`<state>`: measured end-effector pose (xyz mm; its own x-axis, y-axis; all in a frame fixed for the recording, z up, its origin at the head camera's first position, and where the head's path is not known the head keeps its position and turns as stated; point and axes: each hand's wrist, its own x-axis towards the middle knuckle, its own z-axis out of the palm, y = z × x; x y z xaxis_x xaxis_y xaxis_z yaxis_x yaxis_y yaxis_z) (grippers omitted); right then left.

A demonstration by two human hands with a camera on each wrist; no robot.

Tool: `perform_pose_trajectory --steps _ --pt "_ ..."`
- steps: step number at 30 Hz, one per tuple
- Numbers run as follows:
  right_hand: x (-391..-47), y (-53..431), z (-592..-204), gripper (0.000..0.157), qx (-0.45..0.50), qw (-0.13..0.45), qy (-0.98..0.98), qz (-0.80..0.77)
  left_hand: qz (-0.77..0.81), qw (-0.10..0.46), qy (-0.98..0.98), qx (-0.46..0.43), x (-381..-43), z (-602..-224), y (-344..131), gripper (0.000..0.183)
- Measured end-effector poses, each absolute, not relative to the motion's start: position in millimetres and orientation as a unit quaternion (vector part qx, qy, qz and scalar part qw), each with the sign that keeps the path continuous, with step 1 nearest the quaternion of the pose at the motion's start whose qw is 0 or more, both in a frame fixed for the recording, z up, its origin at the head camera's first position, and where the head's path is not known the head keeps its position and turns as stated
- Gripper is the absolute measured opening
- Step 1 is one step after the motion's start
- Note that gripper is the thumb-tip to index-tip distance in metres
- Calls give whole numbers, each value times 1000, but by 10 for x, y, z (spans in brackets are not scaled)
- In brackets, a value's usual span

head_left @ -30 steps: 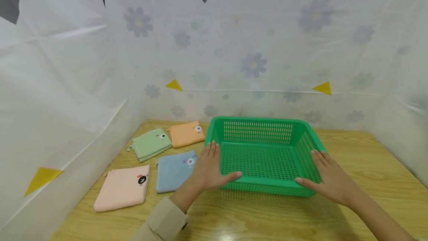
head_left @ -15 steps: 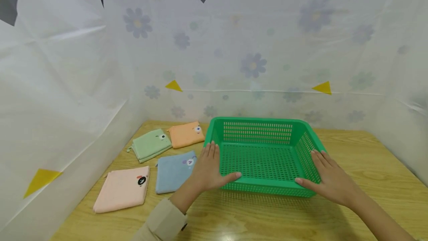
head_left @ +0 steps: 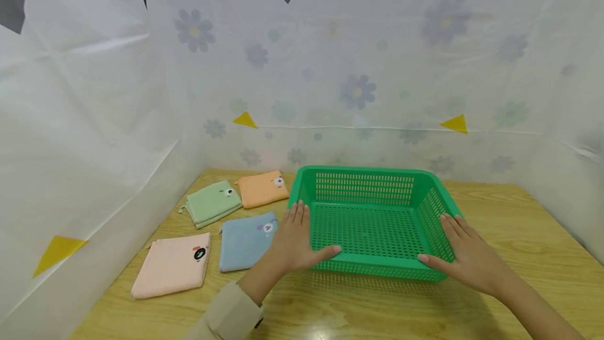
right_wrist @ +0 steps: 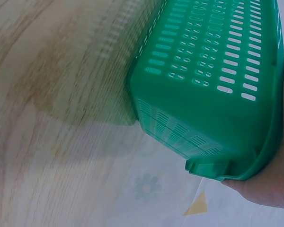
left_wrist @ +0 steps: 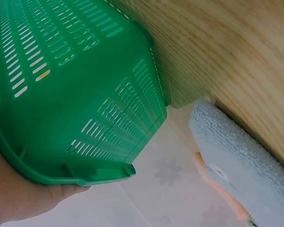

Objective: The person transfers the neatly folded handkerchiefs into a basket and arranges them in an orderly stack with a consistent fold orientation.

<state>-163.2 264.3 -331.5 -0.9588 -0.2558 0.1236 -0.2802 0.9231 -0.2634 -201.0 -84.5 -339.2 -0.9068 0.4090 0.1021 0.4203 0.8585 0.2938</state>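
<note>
A green plastic basket (head_left: pixel 365 262) with slotted walls and nothing inside stands on the wooden table. My left hand (head_left: pixel 297 240) rests on its near left corner, fingers straight along the left rim and thumb along the front rim. At the near right corner my right hand (head_left: pixel 472 253) lies the same way, straight fingers on the side rim. Both wrist views show the basket's outer walls (left_wrist: pixel 52 113) with each palm against the rim. Just left of my left hand lies a folded blue towel (head_left: pixel 245 243), partly covered by that hand in the head view.
Folded pink (head_left: pixel 172 269), green (head_left: pixel 212 204) and orange towels (head_left: pixel 262 190) with embroidered faces lie on the table's left side. A white flowered curtain (head_left: pixel 302 77) hangs behind and at both sides. Bare wood (head_left: pixel 528 235) shows right of the basket.
The basket has shifted very slightly toward me, with both hands staying on its near corners. The towels have not moved.
</note>
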Motion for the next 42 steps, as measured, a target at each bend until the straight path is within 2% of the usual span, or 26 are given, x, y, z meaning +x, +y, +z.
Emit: perform_pose_trajectory --steps 42 --pt "-1476 2631 -3351 94 143 51 -977 147 -181 3 -961 -209 -1816 -3405 -883 103"
